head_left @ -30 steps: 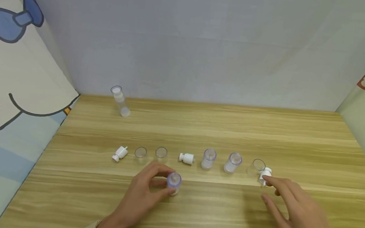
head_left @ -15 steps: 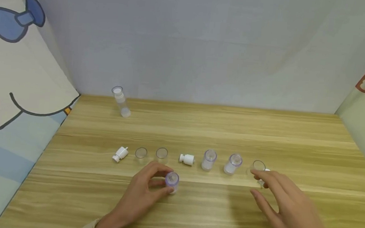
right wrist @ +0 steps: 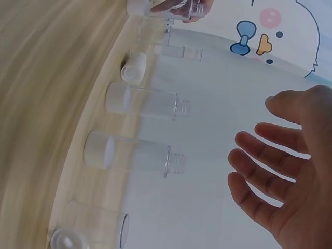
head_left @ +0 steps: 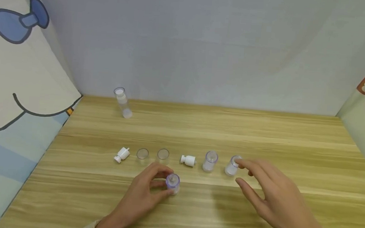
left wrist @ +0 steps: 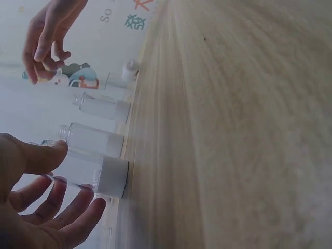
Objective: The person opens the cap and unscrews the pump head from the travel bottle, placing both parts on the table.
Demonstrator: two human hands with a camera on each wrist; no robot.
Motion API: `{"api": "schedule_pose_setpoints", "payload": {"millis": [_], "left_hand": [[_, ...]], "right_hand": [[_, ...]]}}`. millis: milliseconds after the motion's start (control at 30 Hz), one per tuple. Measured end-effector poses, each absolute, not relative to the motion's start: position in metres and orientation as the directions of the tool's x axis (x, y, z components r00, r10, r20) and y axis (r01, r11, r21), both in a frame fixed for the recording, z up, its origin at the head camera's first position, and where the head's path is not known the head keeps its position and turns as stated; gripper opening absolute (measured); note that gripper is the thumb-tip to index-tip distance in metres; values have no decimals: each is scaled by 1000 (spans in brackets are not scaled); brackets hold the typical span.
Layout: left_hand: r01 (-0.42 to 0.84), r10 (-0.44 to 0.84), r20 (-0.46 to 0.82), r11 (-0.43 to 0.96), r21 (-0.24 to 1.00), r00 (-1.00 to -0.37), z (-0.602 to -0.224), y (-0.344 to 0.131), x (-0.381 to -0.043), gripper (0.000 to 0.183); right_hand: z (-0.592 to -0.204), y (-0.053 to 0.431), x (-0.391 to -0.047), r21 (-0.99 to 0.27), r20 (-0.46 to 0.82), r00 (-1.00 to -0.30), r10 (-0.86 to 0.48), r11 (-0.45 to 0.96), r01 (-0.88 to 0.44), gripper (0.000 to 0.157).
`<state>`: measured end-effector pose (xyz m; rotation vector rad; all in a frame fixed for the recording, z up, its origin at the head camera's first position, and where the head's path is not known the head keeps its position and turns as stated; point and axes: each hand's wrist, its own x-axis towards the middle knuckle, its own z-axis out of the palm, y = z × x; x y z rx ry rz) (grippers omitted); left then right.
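My left hand (head_left: pixel 142 193) holds a small clear bottle (head_left: pixel 173 181) between thumb and fingers. In the left wrist view that bottle (left wrist: pixel 111 174) stands upright on its white base, with the thumb near its neck. My right hand (head_left: pixel 275 198) is raised with loosely bent fingers, grasping nothing. In the head view its fingertips overlap the rightmost clear bottle (head_left: pixel 231 168); the right wrist view shows them apart from the bottles. Another clear bottle (head_left: pixel 210 162) stands beside it. The right hand hides a clear cap (right wrist: pixel 98 223) and a white pump head (right wrist: pixel 68 239) from the head view.
White pump heads lie on the wooden table (head_left: pixel 200 129), one (head_left: pixel 187 160) at the middle and one (head_left: pixel 122 155) to the left. Two clear caps, one (head_left: pixel 142 153) left of the other (head_left: pixel 163 154), stand between them. An assembled pump bottle (head_left: pixel 123 104) stands at the back left.
My right hand has moved left, from over the right-hand pump head to near the rightmost clear bottle. My left hand stays on its bottle, which has barely shifted.
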<state>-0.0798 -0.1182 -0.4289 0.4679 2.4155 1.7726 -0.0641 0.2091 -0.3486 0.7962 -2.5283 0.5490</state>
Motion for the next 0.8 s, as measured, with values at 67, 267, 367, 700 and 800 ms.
{"api": "schedule_pose_setpoints", "payload": {"millis": [67,267,367,700,800], "left_hand": [[161,294,75,282,946,-953,-428,-119,-79,52],[143,242,73,288,947,-968,-424,-124,-76,54],[190,235,123,287,939,-964,-421,-128,-76,52],[257,197,196,360,897,-961,-399,-146,-81,53],[265,185,207,389,882,-961,-389,-152,-85,54]], "right_hand": [[-347,206,-67,-257,497,-750,-437,751,-608,35],[-343,196,-80,-323,481,-758,-441,715,-621,44],[-340,192,-89,-343,495,-736,-462,674,-654,44],[-329,176,-118,-378,421,-741,-523,641,-668,36],[-325,169,-129,-374,393,-741,-544,642,-670,33]]}}
